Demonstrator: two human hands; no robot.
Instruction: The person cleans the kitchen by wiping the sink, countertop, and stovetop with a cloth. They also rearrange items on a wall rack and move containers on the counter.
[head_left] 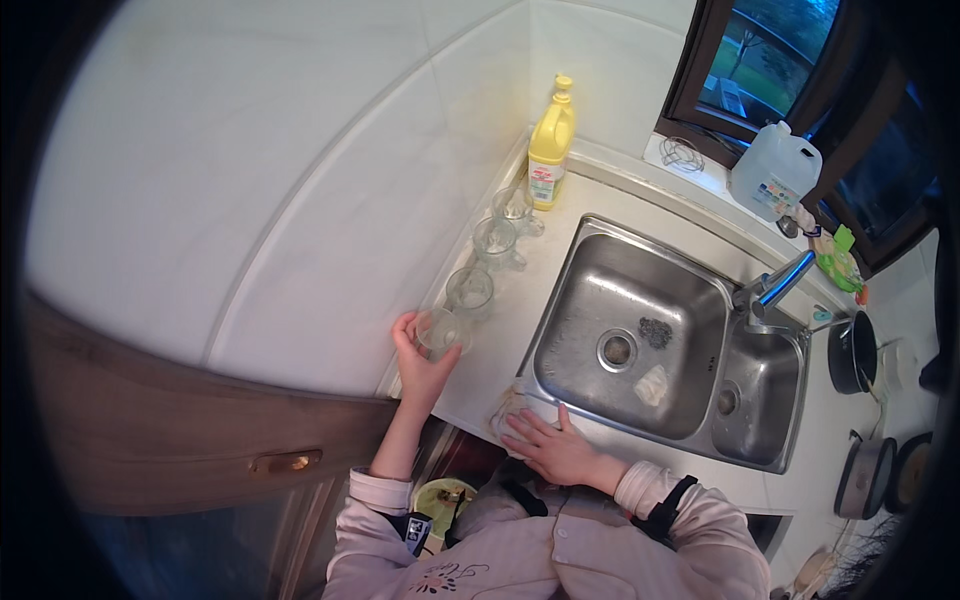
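Note:
My left hand (418, 362) grips a clear drinking glass (438, 332) at the near end of a row along the tiled wall. Three more clear glasses stand beyond it: one (469, 291) just past it, another (495, 241), and the farthest (515, 205) beside a yellow detergent bottle (551, 146). My right hand (552, 447) lies flat, fingers spread, on a pale cloth (507, 412) on the white counter (545, 250) at the front corner of the steel double sink (640, 335).
A faucet (775, 285) stands between the two sink bowls; a dark scrubber (655, 332) and a pale rag (651, 385) lie in the large bowl. A clear plastic jug (775, 170) sits on the window sill. A black pot (855, 352) and pans are at right.

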